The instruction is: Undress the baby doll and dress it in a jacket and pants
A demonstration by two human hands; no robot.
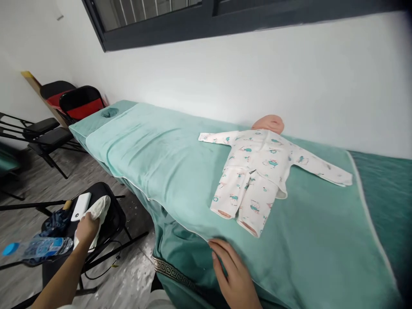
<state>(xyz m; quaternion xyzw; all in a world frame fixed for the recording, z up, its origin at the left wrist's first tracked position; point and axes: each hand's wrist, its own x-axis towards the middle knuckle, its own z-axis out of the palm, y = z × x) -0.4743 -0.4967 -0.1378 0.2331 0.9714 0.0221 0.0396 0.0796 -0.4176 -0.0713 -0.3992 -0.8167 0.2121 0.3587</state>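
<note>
Head camera view: the left hand (86, 226) reaches down to a black folding chair (111, 223) beside the bed, its fingers closed around a white cloth (100, 209) lying on the seat next to a white rectangular device (80, 206) and a plastic water bottle (38, 248). The right hand (233, 277) rests palm-down, fingers loosely spread, on the near edge of the teal blanket (161, 159) covering the massage bed (180, 262). Farther along the blanket, well apart from both hands, a baby doll (268, 123) lies on its back in a printed white sleepsuit (257, 171).
</note>
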